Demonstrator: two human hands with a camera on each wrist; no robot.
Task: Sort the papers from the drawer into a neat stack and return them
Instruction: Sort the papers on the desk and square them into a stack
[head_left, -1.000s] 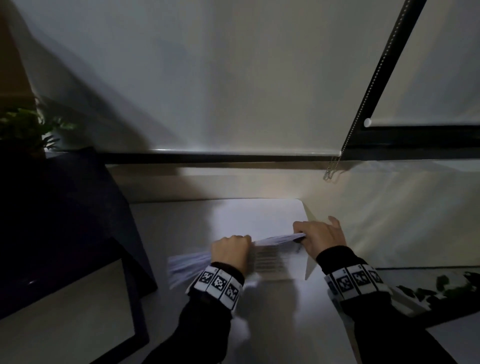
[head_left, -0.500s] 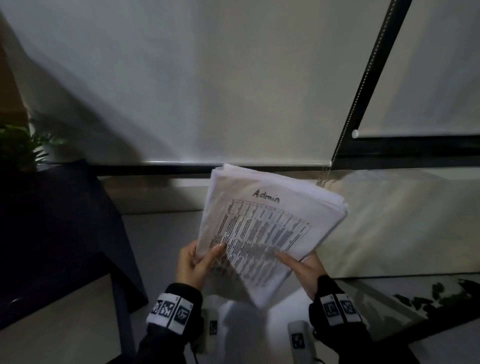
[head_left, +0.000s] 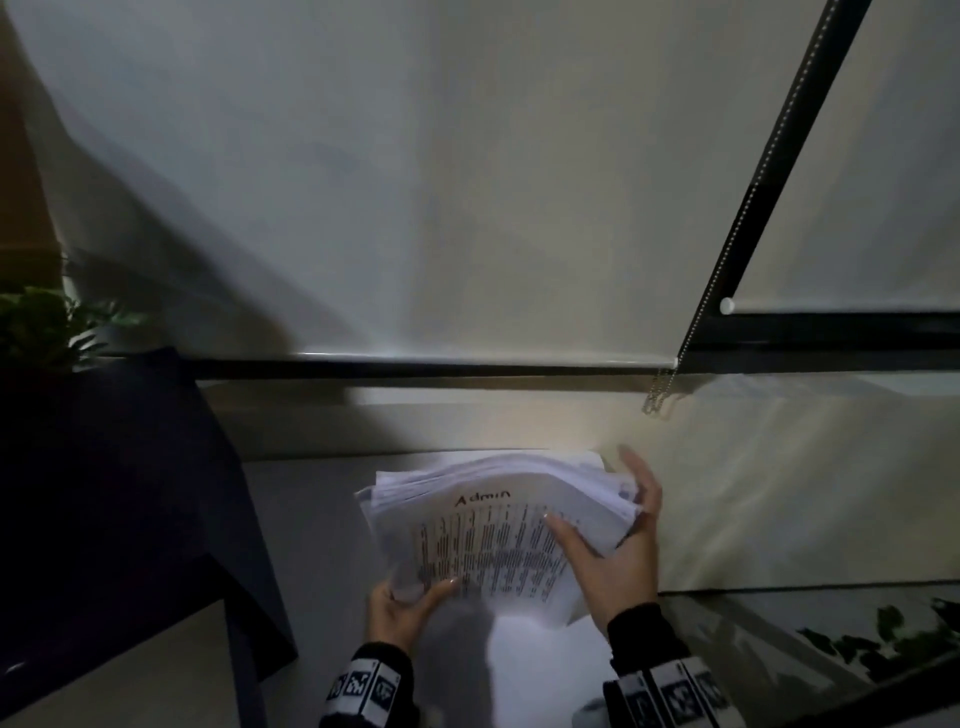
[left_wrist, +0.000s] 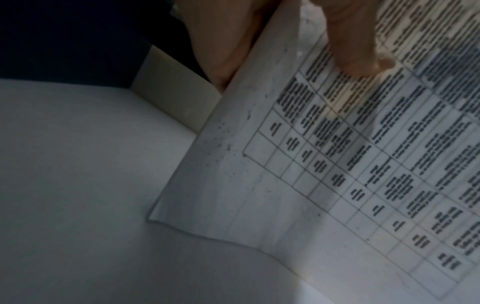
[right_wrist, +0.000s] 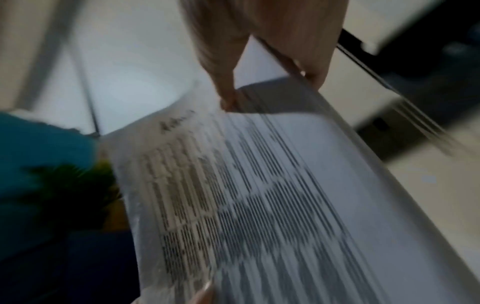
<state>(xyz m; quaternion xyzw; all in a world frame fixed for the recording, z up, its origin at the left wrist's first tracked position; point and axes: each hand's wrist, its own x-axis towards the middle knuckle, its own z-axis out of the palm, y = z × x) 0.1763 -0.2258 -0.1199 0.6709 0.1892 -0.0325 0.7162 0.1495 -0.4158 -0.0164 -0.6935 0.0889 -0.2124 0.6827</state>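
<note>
Leftmost, leafy plant (head_left: 47, 327) above a dark cabinet (head_left: 114, 519). Then left hand (head_left: 402, 608) pinching the near corner of the paper stack (head_left: 498, 535), thumb on the printed table. Stack tilted above the white desk (head_left: 311, 519), headed "Admin". Right hand (head_left: 621, 551) clasping its right edge, fingers behind, thumb on top.

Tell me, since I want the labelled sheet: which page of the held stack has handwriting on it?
The top sheet of the stack of papers: it bears handwritten "Admin" above a printed table. The other pages show only their fanned edges.
</note>
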